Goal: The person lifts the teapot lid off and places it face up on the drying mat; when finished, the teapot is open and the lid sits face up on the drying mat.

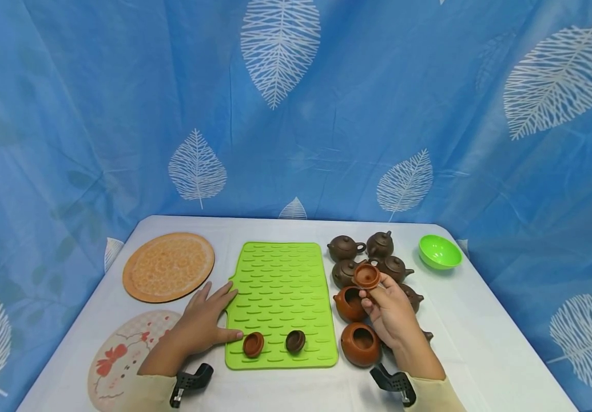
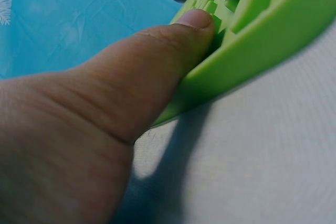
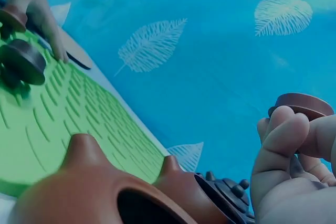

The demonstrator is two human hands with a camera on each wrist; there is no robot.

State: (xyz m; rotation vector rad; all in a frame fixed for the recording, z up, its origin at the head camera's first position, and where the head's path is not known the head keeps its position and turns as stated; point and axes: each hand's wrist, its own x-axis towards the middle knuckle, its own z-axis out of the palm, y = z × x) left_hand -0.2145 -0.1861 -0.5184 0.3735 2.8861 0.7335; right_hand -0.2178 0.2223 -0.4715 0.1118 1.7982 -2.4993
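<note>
In the head view my right hand (image 1: 390,312) pinches a reddish-brown teapot lid (image 1: 366,276), held with its underside facing up above the teapots. Below it stand two lidless reddish teapots, one (image 1: 349,304) behind the other (image 1: 360,344), their round openings showing. My left hand (image 1: 200,320) lies with fingers spread on the left edge of a green mat (image 1: 282,303); the thumb (image 2: 184,35) presses its rim in the left wrist view. Near that thumb, a reddish lid (image 1: 253,345) and a dark brown lid (image 1: 295,341) sit on the mat's front part.
Several dark brown teapots (image 1: 344,248) stand behind and right of the reddish ones, some partly hidden by my right hand. A green bowl (image 1: 440,252) is at the back right. On the left lie a round tan mat (image 1: 169,267) and a pink patterned round mat (image 1: 120,366).
</note>
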